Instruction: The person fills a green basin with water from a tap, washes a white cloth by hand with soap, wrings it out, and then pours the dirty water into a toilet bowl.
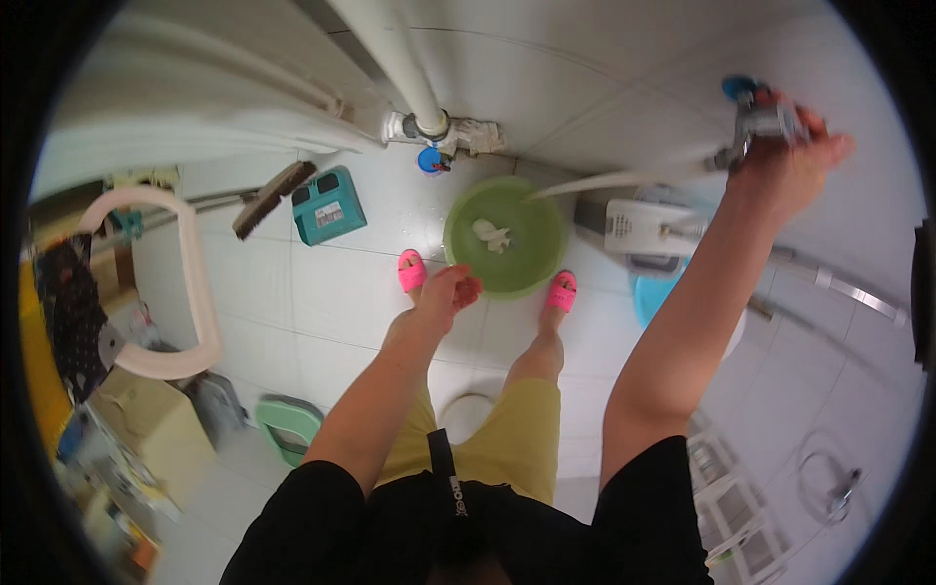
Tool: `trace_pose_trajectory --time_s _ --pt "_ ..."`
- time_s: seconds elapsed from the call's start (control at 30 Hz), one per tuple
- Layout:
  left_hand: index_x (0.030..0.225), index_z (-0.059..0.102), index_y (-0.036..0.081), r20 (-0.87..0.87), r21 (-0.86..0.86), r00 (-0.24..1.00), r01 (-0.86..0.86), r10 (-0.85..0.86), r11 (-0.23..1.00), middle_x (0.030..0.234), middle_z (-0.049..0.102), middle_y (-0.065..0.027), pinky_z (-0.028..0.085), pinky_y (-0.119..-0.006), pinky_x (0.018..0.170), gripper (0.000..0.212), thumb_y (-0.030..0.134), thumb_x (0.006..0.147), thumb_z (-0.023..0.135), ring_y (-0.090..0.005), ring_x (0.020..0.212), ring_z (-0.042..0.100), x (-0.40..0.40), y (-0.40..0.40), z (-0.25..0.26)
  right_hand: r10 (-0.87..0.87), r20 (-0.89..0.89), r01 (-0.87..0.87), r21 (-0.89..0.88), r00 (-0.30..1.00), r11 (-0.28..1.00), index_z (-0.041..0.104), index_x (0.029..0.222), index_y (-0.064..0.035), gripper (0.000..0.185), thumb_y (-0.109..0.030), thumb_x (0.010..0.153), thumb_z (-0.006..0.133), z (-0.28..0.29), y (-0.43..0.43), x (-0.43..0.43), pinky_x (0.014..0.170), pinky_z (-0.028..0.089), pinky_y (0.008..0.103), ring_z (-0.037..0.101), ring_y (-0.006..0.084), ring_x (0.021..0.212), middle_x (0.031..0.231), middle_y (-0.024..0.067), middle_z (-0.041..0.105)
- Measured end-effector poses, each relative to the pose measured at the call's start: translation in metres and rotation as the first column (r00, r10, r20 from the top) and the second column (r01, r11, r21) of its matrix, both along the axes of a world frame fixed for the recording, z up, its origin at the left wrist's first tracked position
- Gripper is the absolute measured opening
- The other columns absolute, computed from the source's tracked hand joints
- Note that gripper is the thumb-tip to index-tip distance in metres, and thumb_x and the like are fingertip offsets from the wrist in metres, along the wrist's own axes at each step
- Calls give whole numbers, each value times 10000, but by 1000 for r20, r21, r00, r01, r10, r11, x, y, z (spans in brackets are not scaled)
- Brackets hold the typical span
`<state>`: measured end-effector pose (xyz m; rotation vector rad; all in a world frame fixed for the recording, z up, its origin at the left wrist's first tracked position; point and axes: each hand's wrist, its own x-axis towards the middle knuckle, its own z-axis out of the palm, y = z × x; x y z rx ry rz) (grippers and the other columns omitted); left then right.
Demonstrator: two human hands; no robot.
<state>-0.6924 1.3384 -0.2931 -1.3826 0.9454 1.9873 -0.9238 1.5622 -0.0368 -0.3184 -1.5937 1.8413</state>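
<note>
My right hand point(793, 157) is on a metal tap point(764, 128) on the wall at the upper right, its fingers behind the tap body; a blue round part sits at the tap's top. From the tap a pale hose or stream point(621, 181) runs down to a green plastic basin point(457, 219) on the floor between my feet; I cannot tell which it is. A crumpled white cloth point(491, 234) lies in the basin. Near the basin's lower left rim, my left hand point(453, 291) hangs with loosely bent fingers and nothing visible in it.
Pink slippers point(561, 291) are on my feet beside the basin. A teal dustpan point(329, 208) and a broom head point(274, 199) are to the left, near a green stool point(287, 424). A white pipe point(409, 80) meets the floor ahead. A light blue basin point(651, 296) stands at the right.
</note>
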Motion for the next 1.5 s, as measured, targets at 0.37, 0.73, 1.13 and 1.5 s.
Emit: trace_pose_trajectory --time_s 0.37,0.73,1.13,1.5 --pt "1099 461 -4 -19 -35 902 430 -431 902 925 567 -154 489 -342 695 290 112 838 412 -238 815 575 16 -38 -34 -90 647 303 -226 757 926 546 969 -18 243 -237 895 472 -232 50 330 639 474 243 568 139 702 813 77 601" --pt "1122 442 -13 83 -4 769 636 -634 771 938 564 -160 497 -320 684 311 111 837 425 -236 805 574 67 -37 -45 238 964 893 -209 120 398 499 1013 -25 203 -124 841 457 -310 -152 672 429 483 267 595 184 571 794 112 619" --pt "1071 494 10 12 -76 681 731 -732 678 873 591 -146 504 -311 692 264 109 827 474 -235 741 597 7 -38 -91 134 757 435 -500 640 749 532 1054 -20 231 -161 890 450 -328 -141 383 674 472 252 599 155 784 888 95 617" --pt "1018 558 18 -142 -459 311 821 -940 341 807 612 -89 466 -241 613 231 94 817 473 -138 708 587 -79 -13 -239 102 841 120 -194 532 974 549 1030 -14 236 -139 840 485 -516 -185 301 623 479 295 627 174 711 828 115 632"
